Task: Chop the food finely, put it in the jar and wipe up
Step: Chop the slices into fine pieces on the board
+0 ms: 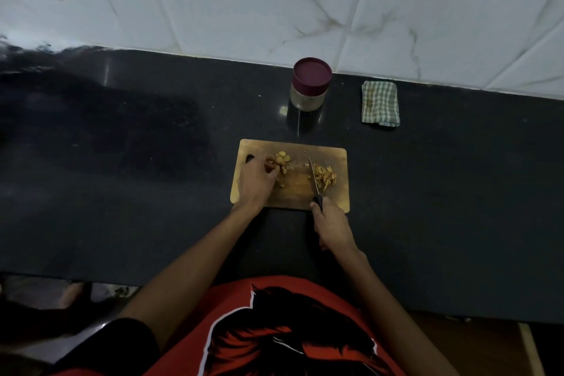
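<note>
Chopping approx halfway, by the look of it. Right hand (332, 227) grips knife (314, 178) by the handle at the near edge of the board (293, 192), blade beside a pile of thin cut strips (325, 177) on the right. Left hand (258, 178) is curled over thicker, paler slices (282, 162) w/ fingertips pinching them; these aren't fine yet. Farther back on the counter (152, 162), jar (311, 84) stands w/ lid on, nothing visibly added. Folded checked cloth (380, 103) lies beside it, so wiping not begun.
</note>
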